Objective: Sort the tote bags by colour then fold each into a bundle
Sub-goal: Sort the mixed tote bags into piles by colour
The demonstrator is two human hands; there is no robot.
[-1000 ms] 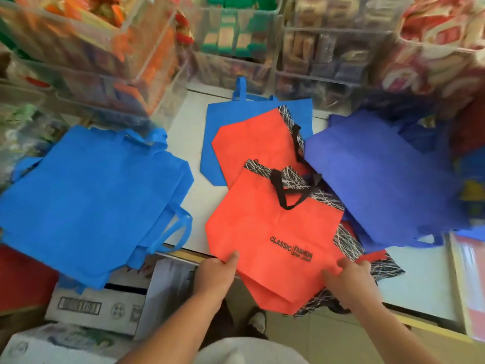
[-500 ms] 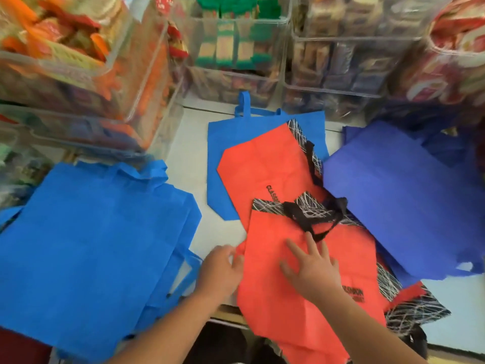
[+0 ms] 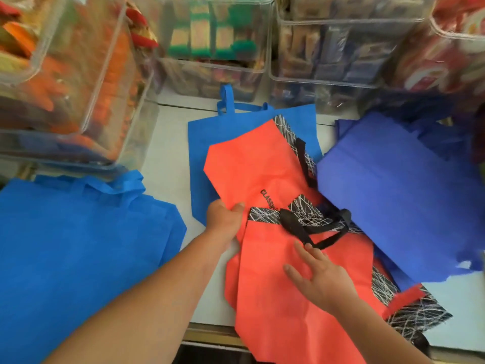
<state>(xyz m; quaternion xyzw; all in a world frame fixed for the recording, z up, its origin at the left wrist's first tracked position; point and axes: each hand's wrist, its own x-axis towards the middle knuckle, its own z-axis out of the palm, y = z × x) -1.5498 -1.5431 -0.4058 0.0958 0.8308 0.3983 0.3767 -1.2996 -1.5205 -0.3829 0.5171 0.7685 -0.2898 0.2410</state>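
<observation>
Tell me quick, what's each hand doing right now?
Left hand: pinching the edge of the far red tote bag.
Right hand: open, fingers flat on the near red tote bag.

Both bare arms reach in from the bottom edge, hands near each other.
The left forearm runs from 7 o'clock toward 1 o'clock; the left hand [image 3: 225, 219] curls, thumb on top, round the edge of an orange tote bag [image 3: 252, 164]. The right forearm comes from 5 o'clock; the right hand [image 3: 321, 281] lies flat, fingers spread toward 11 o'clock.
</observation>
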